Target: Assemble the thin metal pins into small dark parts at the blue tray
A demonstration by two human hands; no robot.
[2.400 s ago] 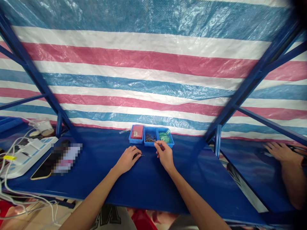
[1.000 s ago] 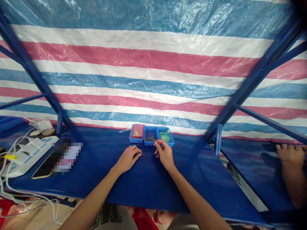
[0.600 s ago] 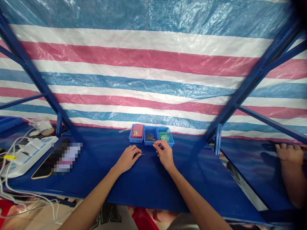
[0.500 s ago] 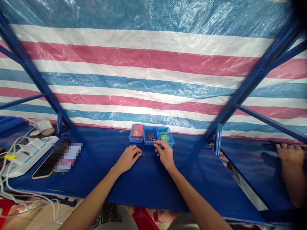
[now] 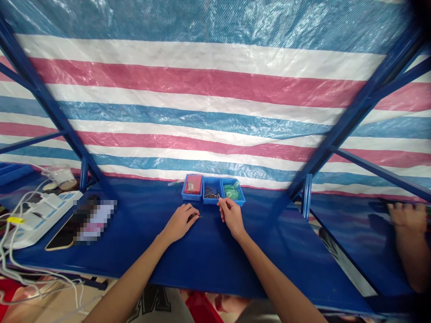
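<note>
My left hand (image 5: 182,222) rests on the blue tabletop, its fingers closed on a few small dark screws (image 5: 201,217) whose ends stick out past the fingertips. My right hand (image 5: 232,218) is in a pinch at the front edge of the middle blue bin (image 5: 211,201), with a small screw (image 5: 218,196) between thumb and forefinger. Loose dark screws (image 5: 209,192) lie in that middle bin. To its left, one bin holds a red packet (image 5: 193,184); to its right, another holds green plastic bags (image 5: 231,192).
At the left lie a white power strip (image 5: 50,211) with plugs and cables, a phone (image 5: 62,233) and a clear plastic cup (image 5: 63,176). Blue metal frame bars (image 5: 340,121) rise on both sides before a striped tarp. A co-worker's hand (image 5: 407,216) rests at the far right.
My right fingers have drawn closer together and tipped slightly, bringing the screw upright by the bin's edge. My left hand has stayed put.
</note>
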